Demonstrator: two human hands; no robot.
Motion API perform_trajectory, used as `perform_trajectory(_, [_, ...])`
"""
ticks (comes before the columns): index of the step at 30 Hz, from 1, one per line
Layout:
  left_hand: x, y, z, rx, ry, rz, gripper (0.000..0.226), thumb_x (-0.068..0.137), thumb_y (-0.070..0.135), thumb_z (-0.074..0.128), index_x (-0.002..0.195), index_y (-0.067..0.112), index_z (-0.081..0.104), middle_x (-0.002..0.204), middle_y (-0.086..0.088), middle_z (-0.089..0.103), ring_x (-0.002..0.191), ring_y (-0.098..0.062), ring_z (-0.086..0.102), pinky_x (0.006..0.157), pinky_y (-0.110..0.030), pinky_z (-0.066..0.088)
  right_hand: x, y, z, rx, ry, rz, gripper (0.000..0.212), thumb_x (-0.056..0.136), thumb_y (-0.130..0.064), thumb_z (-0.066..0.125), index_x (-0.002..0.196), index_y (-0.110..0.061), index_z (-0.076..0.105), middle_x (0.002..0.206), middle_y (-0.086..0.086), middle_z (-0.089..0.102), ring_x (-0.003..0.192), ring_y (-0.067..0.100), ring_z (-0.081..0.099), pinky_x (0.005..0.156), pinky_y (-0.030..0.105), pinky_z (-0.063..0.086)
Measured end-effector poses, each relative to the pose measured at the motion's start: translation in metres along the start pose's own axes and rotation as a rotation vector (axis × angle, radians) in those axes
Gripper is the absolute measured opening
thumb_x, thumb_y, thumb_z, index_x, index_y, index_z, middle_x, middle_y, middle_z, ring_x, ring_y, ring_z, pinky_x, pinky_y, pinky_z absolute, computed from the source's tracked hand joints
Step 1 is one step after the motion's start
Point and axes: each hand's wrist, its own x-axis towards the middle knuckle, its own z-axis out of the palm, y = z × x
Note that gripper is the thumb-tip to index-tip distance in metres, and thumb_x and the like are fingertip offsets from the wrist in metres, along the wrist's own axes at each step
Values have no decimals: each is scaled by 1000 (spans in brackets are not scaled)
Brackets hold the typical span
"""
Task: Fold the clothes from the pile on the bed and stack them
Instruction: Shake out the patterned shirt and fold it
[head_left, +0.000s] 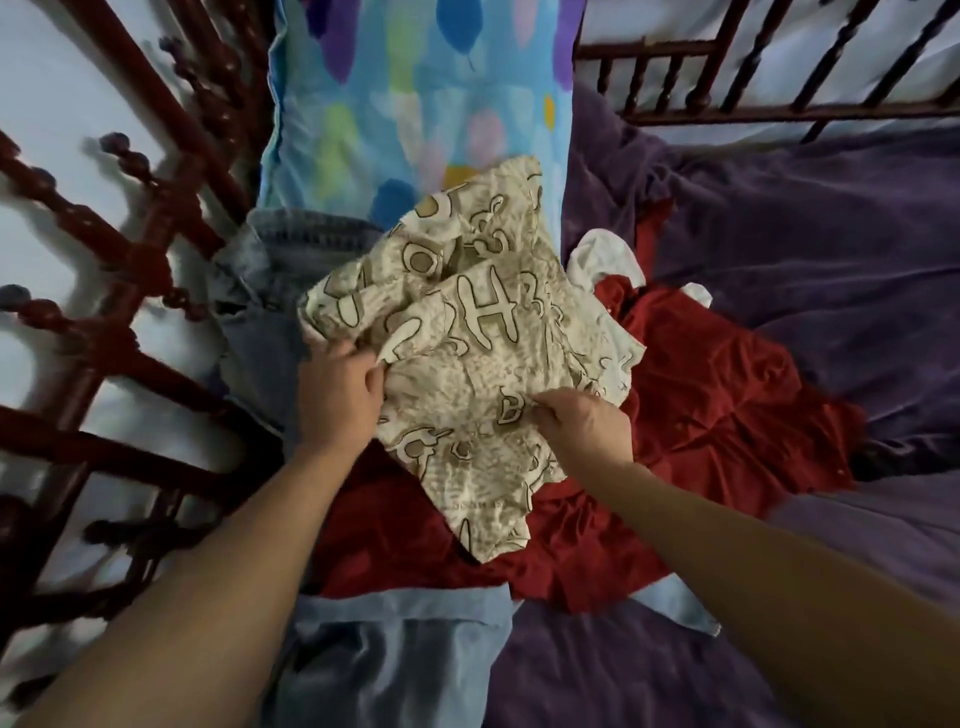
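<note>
- The cream lettered garment is at the centre of the frame, crumpled and lifted over the pile; it is not yet spread or folded.
- Left hand, centre-left: its fingers are curled round a bunched fold at the garment's left edge.
- Right hand, centre-right and slightly lower: thumb and fingers pinch the cloth near its lower right side.
- The relation that matters — the garment's long axis runs roughly from the upper centre of the frame down to the lower centre. Both grips sit about midway along it, one on each side. Most of the cloth lies above the hands, and a narrower tail hangs below, between the forearms.
- Judgement: neither grip is on a corner or hem, so the hands probably need to find the edges before the garment can be laid flat.
- Under it, a red garment spreads toward the right, with a white piece at its upper edge. Jeans lie at the left — just below the bright pillow.
- No folded stack can be made out.
</note>
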Motion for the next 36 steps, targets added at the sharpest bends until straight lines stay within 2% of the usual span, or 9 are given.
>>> perform_trajectory(5, [-84, 26, 10, -55, 37, 174, 6, 78, 7, 71, 79, 1, 70, 90, -16, 61, 87, -37, 58, 72, -45, 48, -78, 47, -30, 2, 131, -5, 18, 82, -22, 74, 100, -25, 75, 101, -8, 73, 85, 19, 71, 60, 35, 56])
perform_trajectory(9, [-169, 46, 14, -26, -83, 368, 29, 85, 26, 49, 67, 13, 68, 77, -4, 63, 76, -28, 62, 64, -36, 47, -167, 100, -50, -127, 126, 32, 19, 72, -15, 79, 89, -23, 78, 91, -5, 75, 72, 21, 71, 53, 32, 55])
perform_trajectory(16, [-298, 100, 25, 113, -557, 458, 21, 76, 32, 65, 58, 21, 64, 63, 6, 60, 65, -19, 62, 59, -34, 49, -318, 149, -51, -233, -449, 282, 29, 90, -36, 61, 118, -40, 66, 125, -18, 61, 114, 13, 59, 89, 28, 45])
perform_trajectory(20, [-331, 122, 33, 205, -879, 342, 22, 94, 35, 48, 92, 22, 65, 97, 6, 65, 92, -16, 62, 75, -34, 46, -359, 162, -46, -213, -689, 408, 32, 95, -51, 41, 112, -37, 65, 121, -14, 63, 113, 15, 59, 86, 28, 46])
perform_trajectory(22, [-324, 131, 31, 196, -861, 297, 24, 92, 40, 47, 94, 22, 64, 98, 6, 64, 89, -17, 62, 70, -32, 47, -357, 173, -51, -147, -693, 487, 35, 94, -52, 42, 99, -28, 66, 111, -6, 68, 106, 21, 62, 79, 31, 47])
perform_trajectory(25, [-298, 164, 29, 23, -514, 316, 16, 80, 36, 68, 82, 20, 68, 80, 4, 63, 69, -18, 62, 54, -29, 48, -323, 203, -67, -60, -486, 610, 26, 92, -42, 49, 93, -22, 66, 105, 4, 69, 100, 29, 63, 72, 34, 45])
perform_trajectory(28, [-265, 228, 47, -150, -328, 253, 35, 85, 48, 61, 99, 17, 67, 95, 0, 63, 83, -18, 60, 62, -27, 47, -280, 235, -85, 5, -284, 646, 23, 92, -34, 51, 96, -20, 69, 103, 11, 70, 97, 34, 63, 73, 36, 46])
perform_trajectory(32, [-229, 314, 96, -223, -450, -224, 67, 76, 70, 54, 118, 18, 55, 117, -3, 55, 109, -23, 53, 87, -40, 44, -248, 268, -95, -21, -220, 575, 21, 91, -34, 53, 97, -21, 68, 101, 11, 69, 95, 37, 62, 72, 37, 46])
perform_trajectory(36, [-226, 334, 114, -274, -546, -287, 31, 85, 31, 62, 112, 18, 64, 101, -2, 65, 95, -25, 63, 77, -37, 51, -224, 279, -100, -107, -243, 436, 36, 89, -35, 55, 124, -24, 57, 120, 7, 62, 109, 32, 58, 83, 39, 47])
